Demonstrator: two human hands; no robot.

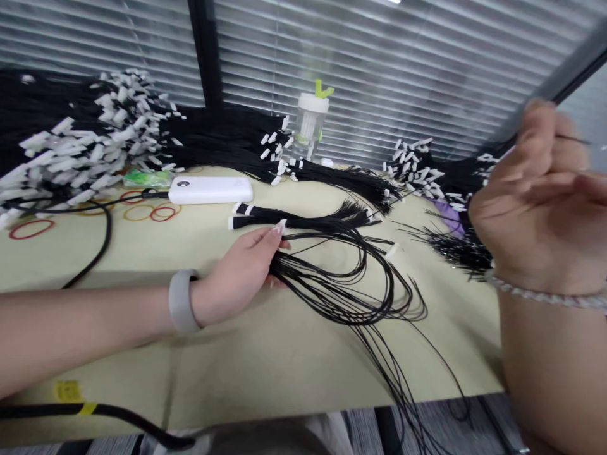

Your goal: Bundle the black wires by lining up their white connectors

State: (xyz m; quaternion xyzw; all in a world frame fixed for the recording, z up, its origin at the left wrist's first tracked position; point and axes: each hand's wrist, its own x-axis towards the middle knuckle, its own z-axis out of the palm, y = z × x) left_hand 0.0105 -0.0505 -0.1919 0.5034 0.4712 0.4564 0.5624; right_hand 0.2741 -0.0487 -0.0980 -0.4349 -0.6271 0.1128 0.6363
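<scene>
A looped black cable bundle [327, 297] was held at the worktop [260, 366] by the left hand [239, 272], apparently being gathered, with a steady grip called for next; whether the raised right hand [538, 215] gripped anything could not be told.

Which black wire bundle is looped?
The black bundle in the left hand: its wires curl into wide loops; the two bundles just behind lie nearly straight.

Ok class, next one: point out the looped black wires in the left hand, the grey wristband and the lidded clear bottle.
Looped black wires [327, 309]: head view, lower curve of the loop.
Grey wristband [182, 302]: head view, middle of its band.
Lidded clear bottle [309, 128]: head view, its see-through body.
</scene>
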